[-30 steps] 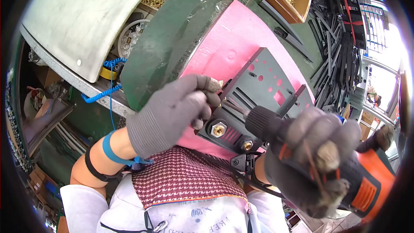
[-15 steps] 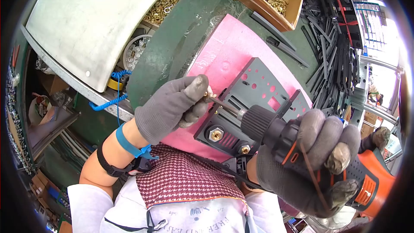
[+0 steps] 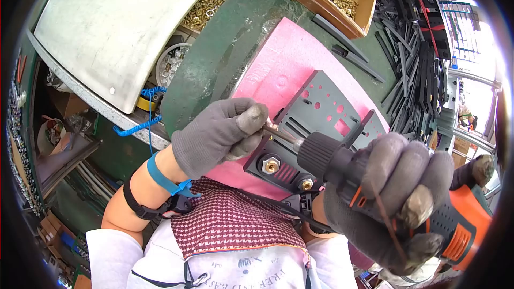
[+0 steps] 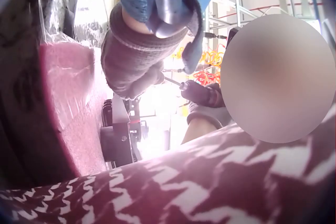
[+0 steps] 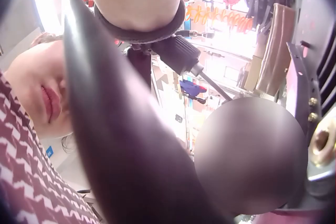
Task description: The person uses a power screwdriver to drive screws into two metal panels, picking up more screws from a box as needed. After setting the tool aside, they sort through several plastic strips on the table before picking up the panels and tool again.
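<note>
In the head view my gloved right hand grips an orange-and-black power drill pointed left. Its slim bit reaches to the fingertips of my gloved left hand. The thumb and fingers there pinch a small brass-coloured piece at the bit's tip, mostly hidden. Behind and below the bit lies a dark grey metal plate with holes and slots. Two brass-centred round fittings, a larger one and a smaller one, sit at its near end. The drill's chuck also shows in the right wrist view.
A pink foam pad lies under the plate on a green surface. Beyond stands a cardboard box of small brass parts. A white tub and blue coiled cord are at left, grey strips at right.
My left hand has come away from the plate's edge and met the bit's tip with the brass-coloured piece. Over the last half second the pinch has closed further over the tip.
</note>
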